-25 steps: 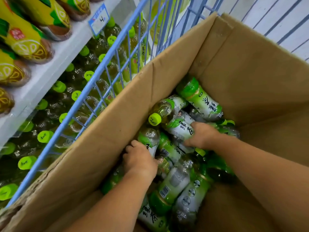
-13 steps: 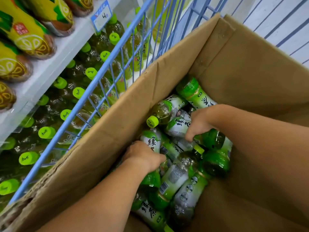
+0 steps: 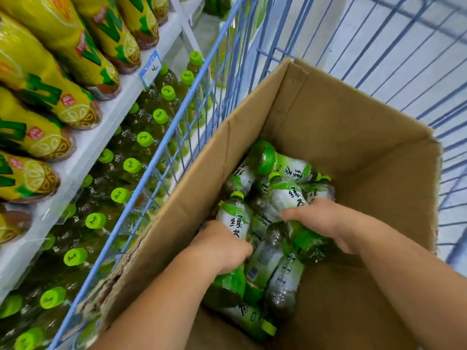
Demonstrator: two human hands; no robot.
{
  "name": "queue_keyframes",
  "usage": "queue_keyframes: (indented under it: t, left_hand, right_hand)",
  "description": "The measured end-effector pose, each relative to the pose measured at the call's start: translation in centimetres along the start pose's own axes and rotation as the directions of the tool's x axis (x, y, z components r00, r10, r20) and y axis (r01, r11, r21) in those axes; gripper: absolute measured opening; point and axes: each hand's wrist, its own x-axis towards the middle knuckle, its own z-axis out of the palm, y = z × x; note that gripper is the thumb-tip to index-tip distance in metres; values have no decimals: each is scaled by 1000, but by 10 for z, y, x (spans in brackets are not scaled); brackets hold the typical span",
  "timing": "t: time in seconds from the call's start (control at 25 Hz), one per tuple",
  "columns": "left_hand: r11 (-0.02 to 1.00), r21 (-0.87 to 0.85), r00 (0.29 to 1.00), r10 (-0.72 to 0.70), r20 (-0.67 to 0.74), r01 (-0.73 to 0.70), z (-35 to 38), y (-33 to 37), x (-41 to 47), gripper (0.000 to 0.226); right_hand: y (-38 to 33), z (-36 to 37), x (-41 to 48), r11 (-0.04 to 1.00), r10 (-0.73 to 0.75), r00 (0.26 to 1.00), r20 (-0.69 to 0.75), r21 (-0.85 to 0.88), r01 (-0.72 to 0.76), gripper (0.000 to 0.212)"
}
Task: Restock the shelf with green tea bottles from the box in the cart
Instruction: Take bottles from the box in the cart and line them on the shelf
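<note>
Inside brown cardboard box (image 3: 353,127) | left hand (image 3: 219,246) fingers (image 3: 242,250) wrap green-labelled plastic tea bottle (image 3: 233,221) | right hand (image 3: 321,218) fingers curl round another bottle (image 3: 290,198) | risk: jumbled pile snags the lift, a bottle slips.

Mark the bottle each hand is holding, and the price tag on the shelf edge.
Left bottle (image 3: 235,219): head view, white label, just above the left hand (image 3: 222,246).
Right bottle (image 3: 289,197): head view, white label, just above the right hand (image 3: 321,218).
Price tag (image 3: 151,69): head view, middle of the tag.
</note>
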Motion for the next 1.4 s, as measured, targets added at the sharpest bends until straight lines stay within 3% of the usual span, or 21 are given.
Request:
queue_keyframes:
  t: [0.16,0.52,0.64,1.0,1.16,1.4]
  left_hand:
    - [980,-159,991,109,-78,-120,-10,-5,-25,54]
    - [875,-281,916,351,-195,-395,-32,-13,-59,45]
    - [833,-304,884,407,-229,-462,-33,-16,-68,42]
    - [695,-436,806,375,-458,-572,-20,-26,-116,39]
    - [553,-502,726,323,-607,-666,-15,-53,-156,30]
    - [435,-538,645,141,-751,-722,-25,-131,-211,41]
  right_hand:
    - [18,19,-28,985,-81,989,-125,141,98,51]
    - [32,42,-77,879,-211,882,-422,314,360,39]
    - [36,45,-86,870,-245,851,-465,281,405,32]
    - [55,36,-104,815,-510,769,-386,70,575,30]
    - [53,43,-131,745,-648,703,-293,-53,665,34]
    - [22,88,-179,584,-802,580,-142,16,811,30]
